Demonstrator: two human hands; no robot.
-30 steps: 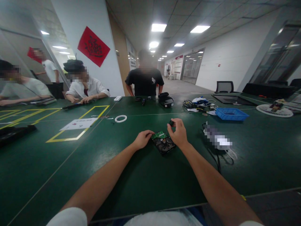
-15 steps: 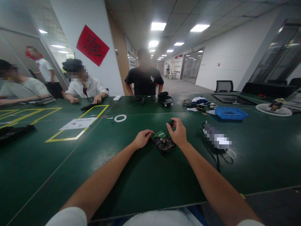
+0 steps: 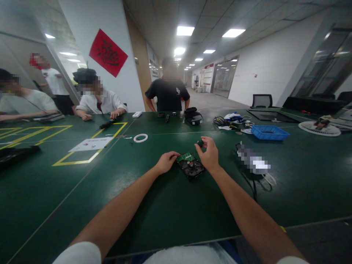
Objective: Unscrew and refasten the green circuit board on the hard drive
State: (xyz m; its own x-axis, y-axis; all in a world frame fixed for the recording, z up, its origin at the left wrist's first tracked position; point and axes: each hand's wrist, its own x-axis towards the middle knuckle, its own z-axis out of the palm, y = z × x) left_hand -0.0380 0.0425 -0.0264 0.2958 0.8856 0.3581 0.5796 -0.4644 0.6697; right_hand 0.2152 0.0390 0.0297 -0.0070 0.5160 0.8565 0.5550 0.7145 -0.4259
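Observation:
A black hard drive [image 3: 191, 167] with a green circuit board on its far end lies flat on the green table [image 3: 165, 205] in front of me. My left hand [image 3: 165, 161] rests with curled fingers against the drive's left far corner and steadies it. Just right of the drive, my right hand [image 3: 209, 154] is raised a little, and its fingertips pinch a small dark object [image 3: 200, 143] that I cannot name.
A blue tray [image 3: 270, 132], cables and tools lie at the far right. A white ring [image 3: 140, 138], a paper sheet [image 3: 90, 144] and yellow tape lines are at the left. A person in black stands at the far edge; others sit at the left.
My hands have hardly moved. The seated person at the far left has slid a black tool rightward along the table.

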